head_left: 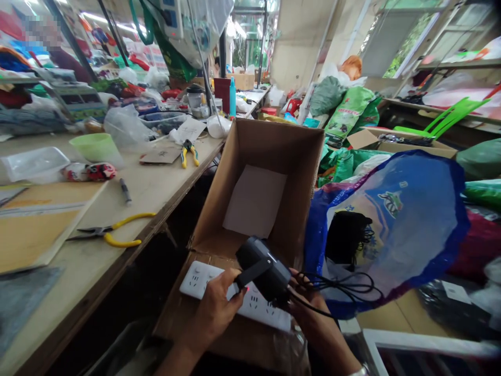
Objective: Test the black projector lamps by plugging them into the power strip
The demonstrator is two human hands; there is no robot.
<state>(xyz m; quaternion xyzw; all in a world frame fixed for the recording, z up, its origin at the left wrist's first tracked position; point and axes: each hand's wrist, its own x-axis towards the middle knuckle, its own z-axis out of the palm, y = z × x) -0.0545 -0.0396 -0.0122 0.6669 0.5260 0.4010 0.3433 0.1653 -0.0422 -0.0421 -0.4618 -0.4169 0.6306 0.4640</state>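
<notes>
A black device [268,271] with a bracket and a black cable [344,282] is held above a white power strip [254,305]. My left hand [219,305] pinches the bracket at the device's left side. On the right, my right hand [309,303] is closed round the back of the device and the cable, its fingers partly hidden. The power strip lies on a brown cardboard surface. Just beyond stands an open cardboard box [211,209] with a pale sheet [256,201] at its bottom.
On the left, a workbench [156,193] holds yellow-handled pliers [121,230], a smaller pair [189,154], a marker [125,191] and a green bowl [94,148]. At right, a blue-rimmed bag [422,224] holds black items [346,235]. A person [64,60] is at the back left.
</notes>
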